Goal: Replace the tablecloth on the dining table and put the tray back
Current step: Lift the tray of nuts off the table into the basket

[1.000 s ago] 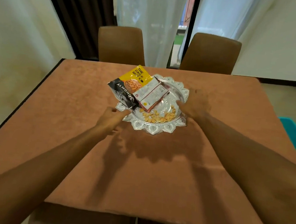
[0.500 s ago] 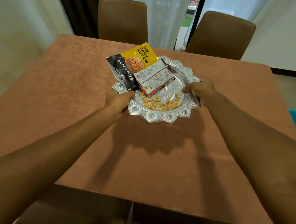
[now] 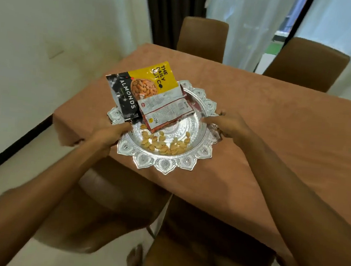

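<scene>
Your fingers [image 3: 121,129] curl over opposite rims of the silver tray [image 3: 165,164], left hand [image 3: 105,135] and right hand [image 3: 230,125] gripping it over the brown tablecloth [image 3: 287,143]. Between them lie an almond pouch [image 3: 140,86] and loose nuts [image 3: 163,142].

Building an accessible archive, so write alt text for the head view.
The left hand and right hand grip opposite sides of an ornate silver tray carrying an almond packet, a red-and-white packet and loose nuts, over a brown tablecloth. Brown chairs stand nearby.
</scene>
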Demonstrator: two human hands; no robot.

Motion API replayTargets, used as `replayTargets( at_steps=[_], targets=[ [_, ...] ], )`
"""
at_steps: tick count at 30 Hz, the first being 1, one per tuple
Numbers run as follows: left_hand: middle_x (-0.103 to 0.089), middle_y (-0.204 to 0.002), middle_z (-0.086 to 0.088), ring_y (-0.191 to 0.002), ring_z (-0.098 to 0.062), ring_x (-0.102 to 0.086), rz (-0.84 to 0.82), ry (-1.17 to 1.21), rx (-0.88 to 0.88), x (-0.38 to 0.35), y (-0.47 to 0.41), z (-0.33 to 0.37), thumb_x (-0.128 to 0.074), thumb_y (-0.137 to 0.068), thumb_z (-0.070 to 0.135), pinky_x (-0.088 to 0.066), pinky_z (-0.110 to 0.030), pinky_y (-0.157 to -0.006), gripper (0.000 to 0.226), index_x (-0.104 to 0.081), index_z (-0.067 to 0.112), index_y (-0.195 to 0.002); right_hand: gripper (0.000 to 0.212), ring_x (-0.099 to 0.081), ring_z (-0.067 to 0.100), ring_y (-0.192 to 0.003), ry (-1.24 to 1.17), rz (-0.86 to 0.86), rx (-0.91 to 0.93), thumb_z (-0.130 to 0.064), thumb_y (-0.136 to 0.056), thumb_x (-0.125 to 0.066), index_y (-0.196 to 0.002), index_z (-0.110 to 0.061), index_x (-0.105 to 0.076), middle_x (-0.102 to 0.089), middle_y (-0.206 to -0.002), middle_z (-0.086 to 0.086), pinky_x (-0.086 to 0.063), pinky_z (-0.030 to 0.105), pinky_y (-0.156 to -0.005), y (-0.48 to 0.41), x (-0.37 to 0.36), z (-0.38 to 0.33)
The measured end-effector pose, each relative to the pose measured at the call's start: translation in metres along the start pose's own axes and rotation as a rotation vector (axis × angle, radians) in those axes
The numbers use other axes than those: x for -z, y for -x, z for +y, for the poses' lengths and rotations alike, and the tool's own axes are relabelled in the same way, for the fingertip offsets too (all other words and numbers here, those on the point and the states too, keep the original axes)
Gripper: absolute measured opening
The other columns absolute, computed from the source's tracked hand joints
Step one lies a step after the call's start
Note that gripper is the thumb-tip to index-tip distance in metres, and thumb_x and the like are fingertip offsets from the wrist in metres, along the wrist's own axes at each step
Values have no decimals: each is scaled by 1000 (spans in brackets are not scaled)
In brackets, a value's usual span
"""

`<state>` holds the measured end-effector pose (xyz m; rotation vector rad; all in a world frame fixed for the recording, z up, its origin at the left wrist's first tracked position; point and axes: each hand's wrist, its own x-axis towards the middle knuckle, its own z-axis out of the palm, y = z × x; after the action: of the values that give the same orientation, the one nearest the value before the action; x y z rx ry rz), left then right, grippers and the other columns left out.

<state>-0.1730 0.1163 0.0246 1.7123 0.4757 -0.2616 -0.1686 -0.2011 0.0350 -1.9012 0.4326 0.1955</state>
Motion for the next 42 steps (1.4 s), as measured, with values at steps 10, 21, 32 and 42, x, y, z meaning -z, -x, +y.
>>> replayTargets(
  at_steps=[10,21,32,42],
  targets=[
    [-76,-99,-15,-85,-31,-75,230,138,-89,110,182,-58,-71,-77,-9,-60,-47,-82,34,-67,9,-106,9,-58,6,-47,35,-92,275,-16,-78,-78,-73,-18,-72,-66,-61,-6,-43,25,-53,140,-75,-12],
    [-75,-103,-16,-94,-33,-73,332,107,-82,178,411,-186,-70,-77,-7,-59,-49,-88,37,-67,5,-112,4,-68,12,-60,-29,-248,325,-14,-79,-77,-82,-12,-74,-77,-79,4,-50,28,-56,370,-110,67],
    [-70,-98,-17,-83,-29,-64,436,92,203,143,583,-390,-68,-79,-7,-51,-43,-77,38,-65,3,-115,27,-51,9,-58,161,-344,261,-35,-77,-80,-78,-14,-64,-65,-72,6,-40,31,-53,521,-107,260],
    [-73,-85,-3,-59,-7,-67,241,9,329,-77,662,-445,-71,-81,-5,-50,-22,-51,30,-67,12,-105,10,-59,4,-58,102,-302,-6,-20,-81,-79,-79,-20,-69,-70,-67,-13,-50,33,-58,560,90,446]
  ],
)
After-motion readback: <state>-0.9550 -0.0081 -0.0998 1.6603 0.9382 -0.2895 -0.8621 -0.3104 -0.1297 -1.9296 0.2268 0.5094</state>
